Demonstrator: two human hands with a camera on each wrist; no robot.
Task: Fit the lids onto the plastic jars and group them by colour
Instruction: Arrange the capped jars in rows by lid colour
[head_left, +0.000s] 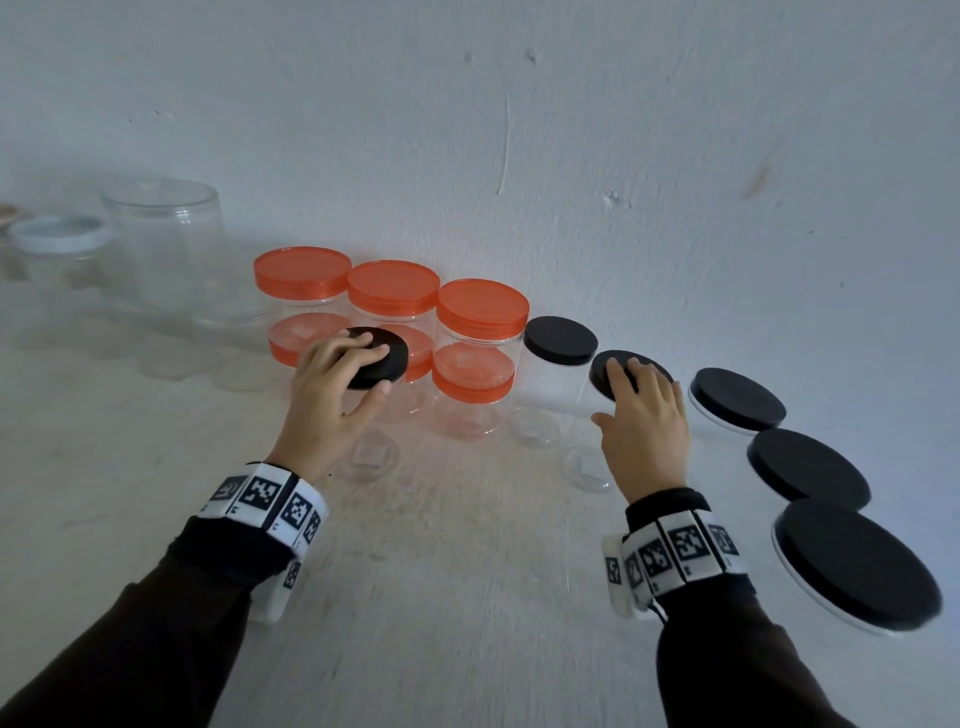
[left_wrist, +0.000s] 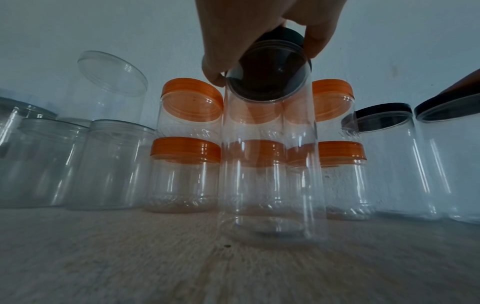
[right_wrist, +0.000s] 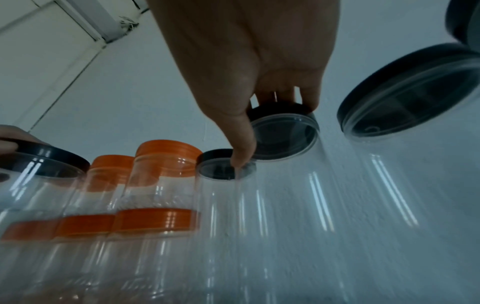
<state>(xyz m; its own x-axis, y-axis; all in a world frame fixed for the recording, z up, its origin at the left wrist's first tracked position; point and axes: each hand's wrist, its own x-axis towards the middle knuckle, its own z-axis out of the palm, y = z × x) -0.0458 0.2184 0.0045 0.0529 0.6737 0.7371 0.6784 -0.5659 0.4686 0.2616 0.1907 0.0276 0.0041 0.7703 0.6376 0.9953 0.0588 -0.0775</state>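
Observation:
My left hand (head_left: 332, 384) grips a black lid (head_left: 384, 358) from above, fingers and thumb curled round its rim, on a tall clear jar (left_wrist: 270, 164) standing in front of the orange-lidded jars (head_left: 395, 291). In the left wrist view the left hand (left_wrist: 259, 37) holds that black lid (left_wrist: 270, 82) tilted on the jar's mouth. My right hand (head_left: 644, 415) lies over another black lid (head_left: 610, 371), fingers curled over its far edge. The right wrist view shows this black lid (right_wrist: 283, 133) on its clear jar under the right hand (right_wrist: 259, 61).
Orange-lidded jars are stacked two high against the wall (head_left: 571, 156). A black-lidded jar (head_left: 560, 340) stands between my hands, and three more (head_left: 808, 467) line the right side. Clear lidless jars (head_left: 161, 244) and a white-lidded one (head_left: 60, 234) stand far left.

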